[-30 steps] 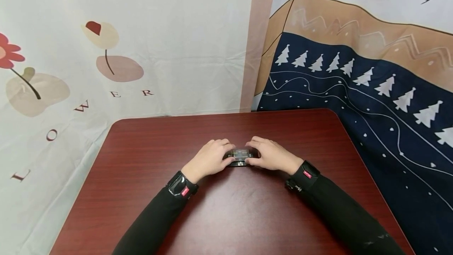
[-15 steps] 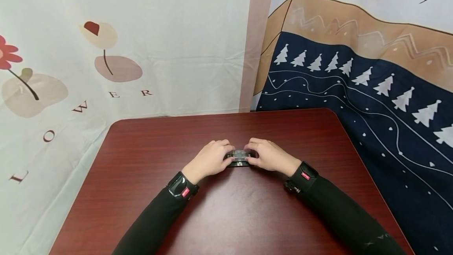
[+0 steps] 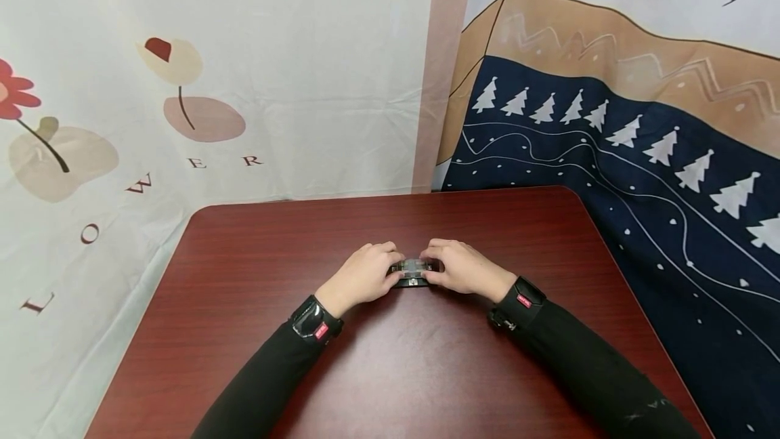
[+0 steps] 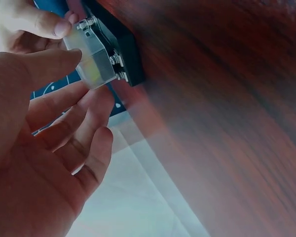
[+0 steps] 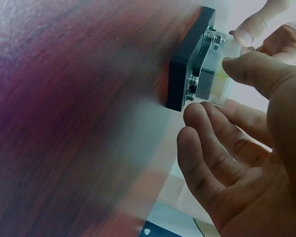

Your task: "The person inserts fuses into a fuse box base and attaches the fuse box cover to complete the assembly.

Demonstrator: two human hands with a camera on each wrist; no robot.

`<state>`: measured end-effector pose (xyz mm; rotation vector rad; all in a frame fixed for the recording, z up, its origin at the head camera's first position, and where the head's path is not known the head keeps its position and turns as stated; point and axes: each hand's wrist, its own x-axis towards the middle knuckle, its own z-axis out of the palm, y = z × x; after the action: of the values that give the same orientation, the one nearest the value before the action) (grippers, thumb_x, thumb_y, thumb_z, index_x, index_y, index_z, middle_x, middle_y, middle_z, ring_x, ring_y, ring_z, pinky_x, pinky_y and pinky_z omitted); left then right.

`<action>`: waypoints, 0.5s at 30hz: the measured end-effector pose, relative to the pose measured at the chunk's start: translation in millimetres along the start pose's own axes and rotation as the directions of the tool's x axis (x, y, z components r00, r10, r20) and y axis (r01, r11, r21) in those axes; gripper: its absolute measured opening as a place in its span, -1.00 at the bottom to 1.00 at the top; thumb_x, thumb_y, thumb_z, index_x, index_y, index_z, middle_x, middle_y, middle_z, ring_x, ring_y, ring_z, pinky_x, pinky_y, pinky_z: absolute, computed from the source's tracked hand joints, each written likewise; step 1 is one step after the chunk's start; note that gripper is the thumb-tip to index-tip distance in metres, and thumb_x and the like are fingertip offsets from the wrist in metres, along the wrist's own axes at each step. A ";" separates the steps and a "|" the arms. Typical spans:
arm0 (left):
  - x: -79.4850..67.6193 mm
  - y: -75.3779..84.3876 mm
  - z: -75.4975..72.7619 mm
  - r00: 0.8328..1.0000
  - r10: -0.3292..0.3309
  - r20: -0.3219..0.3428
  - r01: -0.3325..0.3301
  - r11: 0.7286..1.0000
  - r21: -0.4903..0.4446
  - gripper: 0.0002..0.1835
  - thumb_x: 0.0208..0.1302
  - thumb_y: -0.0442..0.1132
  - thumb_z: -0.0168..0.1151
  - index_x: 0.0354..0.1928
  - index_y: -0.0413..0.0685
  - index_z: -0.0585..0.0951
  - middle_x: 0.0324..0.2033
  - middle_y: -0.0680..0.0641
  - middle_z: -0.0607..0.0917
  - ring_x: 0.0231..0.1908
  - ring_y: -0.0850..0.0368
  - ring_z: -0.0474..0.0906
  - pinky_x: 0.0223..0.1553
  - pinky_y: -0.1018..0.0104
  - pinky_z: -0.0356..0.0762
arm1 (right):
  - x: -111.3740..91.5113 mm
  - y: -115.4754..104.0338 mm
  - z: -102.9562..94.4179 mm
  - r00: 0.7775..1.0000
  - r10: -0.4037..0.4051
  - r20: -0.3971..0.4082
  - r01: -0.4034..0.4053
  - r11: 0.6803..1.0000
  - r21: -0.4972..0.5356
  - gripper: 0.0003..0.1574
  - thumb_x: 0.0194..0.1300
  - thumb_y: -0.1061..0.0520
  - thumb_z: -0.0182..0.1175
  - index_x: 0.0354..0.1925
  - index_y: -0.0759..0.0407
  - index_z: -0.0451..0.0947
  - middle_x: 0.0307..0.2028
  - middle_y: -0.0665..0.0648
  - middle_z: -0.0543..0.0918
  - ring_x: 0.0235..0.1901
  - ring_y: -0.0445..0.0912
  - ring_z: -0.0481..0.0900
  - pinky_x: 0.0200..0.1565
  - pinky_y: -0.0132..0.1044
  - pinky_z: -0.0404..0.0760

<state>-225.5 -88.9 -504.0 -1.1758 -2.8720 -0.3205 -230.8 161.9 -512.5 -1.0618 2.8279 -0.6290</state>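
Note:
A small terminal block (image 3: 413, 283) with a black base and metal screws lies on the table, its base flat on the wood. Over its top sits a clear plastic cover (image 4: 91, 54), with something yellowish showing through it. My left hand (image 3: 359, 274) pinches the cover's left end between thumb and fingers. At the other end my right hand (image 3: 469, 268) pinches the same cover, thumb on the near side, as the right wrist view shows. The outer fingers of both hands are spread off the block. In the head view the hands hide both ends of it.
The dark red wooden table (image 3: 256, 236) has rounded far corners. Behind it hangs a pale printed cloth (image 3: 329, 73), and at the right a navy cloth with white trees (image 3: 609, 175). Black straps with wrist devices (image 3: 313, 320) sit over both sleeves.
Both hands stay at the block with almost no movement. The right hand has shifted very slightly toward the left, and its fingers have settled on the cover.

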 end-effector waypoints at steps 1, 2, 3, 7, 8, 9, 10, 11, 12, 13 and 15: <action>-0.1 -0.1 0.1 1.000 -0.002 -0.001 0.002 1.000 -0.001 -0.67 0.42 -0.02 0.32 0.08 0.00 0.78 -0.14 0.02 0.71 -0.16 0.09 0.69 0.04 0.03 0.63 | 0.3 0.2 0.4 1.000 0.002 -0.001 -0.002 1.000 0.003 -0.64 0.35 -0.04 0.41 0.03 0.09 0.75 -0.18 -0.02 0.66 -0.34 -0.17 0.53 -0.26 -0.20 0.57; 0.0 -0.1 0.4 1.000 -0.003 -0.004 0.003 1.000 0.000 -0.68 0.42 -0.02 0.33 0.08 0.00 0.78 -0.14 0.02 0.71 -0.16 0.09 0.69 0.03 0.03 0.64 | 0.4 0.5 0.7 1.000 0.004 -0.003 -0.004 1.000 0.003 -0.64 0.34 -0.05 0.41 0.02 0.08 0.75 -0.18 -0.02 0.66 -0.34 -0.16 0.54 -0.26 -0.20 0.57; 0.0 -0.2 1.0 1.000 -0.002 -0.008 0.002 1.000 0.001 -0.68 0.41 -0.02 0.33 0.08 0.00 0.78 -0.14 0.02 0.71 -0.16 0.09 0.69 0.03 0.02 0.64 | 0.4 0.6 0.9 1.000 0.006 -0.005 -0.006 1.000 0.004 -0.64 0.34 -0.05 0.42 0.02 0.08 0.75 -0.19 -0.02 0.66 -0.34 -0.16 0.54 -0.25 -0.19 0.58; -1.1 -0.4 2.6 1.000 -0.002 -0.014 0.002 1.000 0.006 -0.66 0.42 -0.01 0.32 0.09 -0.01 0.77 -0.14 0.02 0.71 -0.19 0.10 0.68 -0.02 0.04 0.65 | -1.7 1.3 3.7 1.000 0.019 0.002 -0.019 1.000 0.009 -0.64 0.37 -0.07 0.39 0.05 0.04 0.73 -0.17 -0.04 0.65 -0.33 -0.19 0.54 -0.26 -0.21 0.60; -1.7 -0.5 2.6 1.000 -0.002 -0.011 0.002 1.000 0.004 -0.65 0.43 -0.01 0.32 0.10 -0.01 0.77 -0.14 0.01 0.71 -0.19 0.10 0.68 -0.04 0.04 0.65 | -2.6 1.8 4.5 1.000 0.024 0.006 -0.024 1.000 0.012 -0.62 0.38 -0.08 0.37 0.07 0.04 0.72 -0.16 -0.05 0.65 -0.32 -0.19 0.55 -0.25 -0.21 0.61; -2.3 -0.7 2.4 1.000 -0.004 -0.006 0.004 1.000 0.000 -0.64 0.43 0.00 0.31 0.12 -0.02 0.77 -0.14 0.01 0.71 -0.20 0.10 0.68 -0.06 0.04 0.65 | -3.6 2.5 5.3 1.000 0.028 0.010 -0.028 0.999 0.016 -0.61 0.39 -0.09 0.36 0.10 0.03 0.71 -0.15 -0.06 0.65 -0.32 -0.20 0.55 -0.24 -0.22 0.61; -3.1 -0.9 2.0 1.000 -0.008 0.003 0.008 1.000 -0.004 -0.61 0.44 0.01 0.30 0.15 -0.03 0.76 -0.12 0.00 0.72 -0.19 0.10 0.69 -0.06 0.04 0.65 | -4.8 3.5 5.9 0.999 0.035 0.014 -0.035 0.999 0.018 -0.58 0.41 -0.11 0.34 0.13 0.02 0.70 -0.14 -0.07 0.65 -0.30 -0.21 0.55 -0.23 -0.23 0.62; -3.9 -1.3 1.3 1.000 -0.013 0.009 0.013 1.000 -0.010 -0.59 0.45 0.02 0.29 0.17 -0.04 0.75 -0.10 -0.01 0.72 -0.20 0.08 0.69 -0.06 0.03 0.66 | -5.9 4.6 6.5 0.999 0.043 0.015 -0.043 0.999 0.023 -0.55 0.42 -0.14 0.33 0.16 0.02 0.69 -0.13 -0.08 0.65 -0.29 -0.22 0.55 -0.21 -0.23 0.62; -4.9 -1.9 0.5 1.000 -0.018 0.013 0.019 1.000 -0.013 -0.57 0.45 0.03 0.28 0.19 -0.04 0.74 -0.08 -0.02 0.73 -0.19 0.06 0.70 -0.06 0.02 0.67 | -7.2 5.8 6.6 0.999 0.048 0.015 -0.049 0.998 0.030 -0.51 0.43 -0.16 0.31 0.20 0.03 0.67 -0.13 -0.08 0.64 -0.29 -0.22 0.55 -0.20 -0.22 0.62; -6.2 -2.8 -0.5 0.999 -0.028 0.019 0.028 0.999 -0.015 -0.56 0.46 0.04 0.27 0.22 -0.04 0.73 -0.05 -0.03 0.74 -0.17 0.04 0.71 -0.04 0.01 0.67 | -8.6 7.2 6.6 0.998 0.054 0.013 -0.054 0.998 0.037 -0.47 0.44 -0.18 0.30 0.24 0.03 0.65 -0.14 -0.07 0.64 -0.28 -0.21 0.55 -0.19 -0.21 0.62; -9.0 -4.9 -3.1 0.998 -0.053 0.018 0.054 0.998 -0.018 -0.53 0.47 0.05 0.26 0.24 -0.06 0.71 0.01 -0.07 0.75 -0.11 -0.01 0.73 0.01 -0.03 0.67 | -11.8 9.9 5.6 0.998 0.069 0.003 -0.069 0.996 0.050 -0.40 0.45 -0.21 0.28 0.30 0.03 0.61 -0.15 -0.05 0.64 -0.26 -0.18 0.56 -0.16 -0.17 0.63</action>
<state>-222.6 -99.1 -502.7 -1.1115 -2.9264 -0.3409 -226.8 174.2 -522.5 -0.9521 2.8176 -0.6882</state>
